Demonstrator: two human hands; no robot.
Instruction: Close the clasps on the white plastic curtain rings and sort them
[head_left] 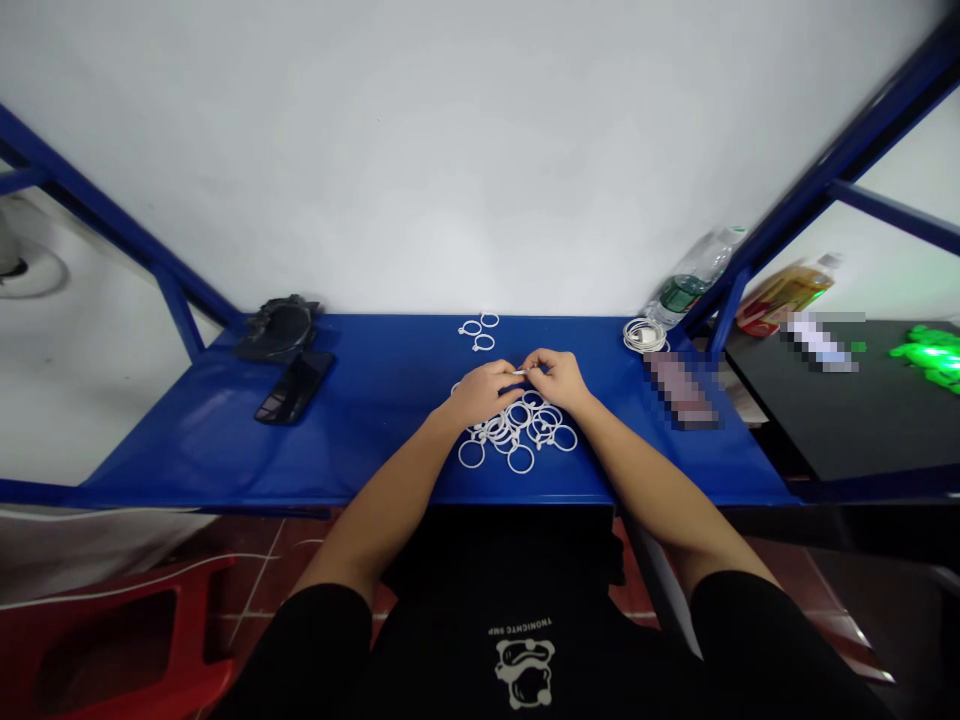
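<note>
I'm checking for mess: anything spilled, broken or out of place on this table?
Nothing plainly looks spilled or broken on the blue table. Three white rings lie apart from the loose ring pile, nearer the wall, but hardly look odd.

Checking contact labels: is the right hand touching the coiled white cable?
Apart. The head view plainly shows a strip of blue tabletop between the right hand and the coiled white cable.

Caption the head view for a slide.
Left hand and right hand hold a small white piece over thin white rings heaped on a blue table, with three similar rings beyond.
</note>
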